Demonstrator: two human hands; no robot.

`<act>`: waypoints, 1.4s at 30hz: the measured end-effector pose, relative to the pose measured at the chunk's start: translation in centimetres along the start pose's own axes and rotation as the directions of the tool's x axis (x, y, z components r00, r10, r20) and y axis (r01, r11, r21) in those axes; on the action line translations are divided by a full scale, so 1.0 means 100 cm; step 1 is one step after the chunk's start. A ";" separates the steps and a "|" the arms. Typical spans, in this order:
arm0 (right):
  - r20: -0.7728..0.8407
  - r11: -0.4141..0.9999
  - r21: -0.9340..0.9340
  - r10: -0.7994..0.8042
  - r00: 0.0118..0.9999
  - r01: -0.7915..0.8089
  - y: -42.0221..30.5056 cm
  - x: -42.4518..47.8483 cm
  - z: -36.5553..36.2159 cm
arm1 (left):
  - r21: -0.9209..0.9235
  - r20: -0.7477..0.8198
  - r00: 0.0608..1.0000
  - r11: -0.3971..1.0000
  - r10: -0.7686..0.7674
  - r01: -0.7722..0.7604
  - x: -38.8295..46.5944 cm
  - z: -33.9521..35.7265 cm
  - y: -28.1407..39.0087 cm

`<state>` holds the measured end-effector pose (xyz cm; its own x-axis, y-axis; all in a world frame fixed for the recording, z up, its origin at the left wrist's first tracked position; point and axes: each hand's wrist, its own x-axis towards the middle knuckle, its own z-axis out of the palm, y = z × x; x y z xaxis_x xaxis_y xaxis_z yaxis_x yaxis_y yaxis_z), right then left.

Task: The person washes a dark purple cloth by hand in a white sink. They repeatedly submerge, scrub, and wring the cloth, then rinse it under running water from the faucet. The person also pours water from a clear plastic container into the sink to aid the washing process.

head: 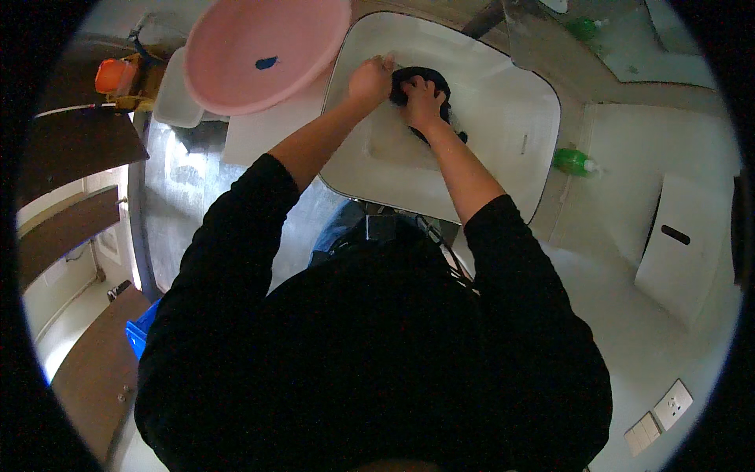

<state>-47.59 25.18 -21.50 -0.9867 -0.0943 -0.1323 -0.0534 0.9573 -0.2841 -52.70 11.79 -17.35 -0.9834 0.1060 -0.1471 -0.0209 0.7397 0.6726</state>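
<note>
A dark, wet-looking cloth lies bunched in the upper middle of a white sink basin. At the cloth's left edge, my left hand is curled closed on it, thumb uppermost; its fingertips are hidden. My right hand presses on top of the cloth with bent, spread fingers and grips its folds. A loose dark end trails out below my right wrist towards the right. Both forearms reach over the near rim of the basin.
A pink plastic basin with a small dark patch inside stands left of the sink. Behind it sits a pale plastic tub. A green bottle lies against the right edge. Farther left is an orange container.
</note>
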 end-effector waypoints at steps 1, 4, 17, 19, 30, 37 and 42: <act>-0.021 0.999 0.000 -0.046 0.999 0.046 -0.002 -0.002 0.005 | 0.002 -0.017 1.000 1.000 0.010 -0.010 0.000 0.002 -0.002; 0.182 0.993 0.011 -0.119 0.976 0.119 -0.004 -0.008 0.011 | 0.003 -0.066 0.998 1.000 -0.020 0.020 0.001 0.008 -0.002; 0.651 0.691 -0.273 -0.380 0.657 0.670 0.007 -0.045 -0.066 | -0.014 -0.146 0.989 1.000 0.024 -0.026 -0.001 0.007 -0.008; 0.478 0.835 0.028 -0.493 0.727 0.549 0.022 -0.050 -0.045 | -0.028 -0.174 0.984 0.999 0.031 -0.036 0.003 0.012 -0.004; 0.622 0.823 0.014 -0.452 0.640 0.567 -0.012 -0.046 -0.010 | -0.068 -0.132 0.991 0.998 -0.006 -0.003 0.006 0.010 0.003; 0.672 0.810 -0.035 -0.415 0.613 0.585 -0.005 -0.040 -0.043 | -0.011 -0.230 0.967 0.994 0.106 -0.111 0.004 0.025 -0.008; 0.642 0.953 0.090 -0.277 0.715 0.289 -0.017 -0.037 -0.003 | -0.048 -0.141 0.985 0.995 -0.098 0.092 0.002 0.013 0.009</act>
<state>-43.95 23.94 -20.19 -0.5924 -0.5081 -0.6252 -0.3222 0.8607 -0.3942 -52.64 13.36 -17.71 -0.9921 -0.0619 -0.1087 -0.1202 0.7138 0.6900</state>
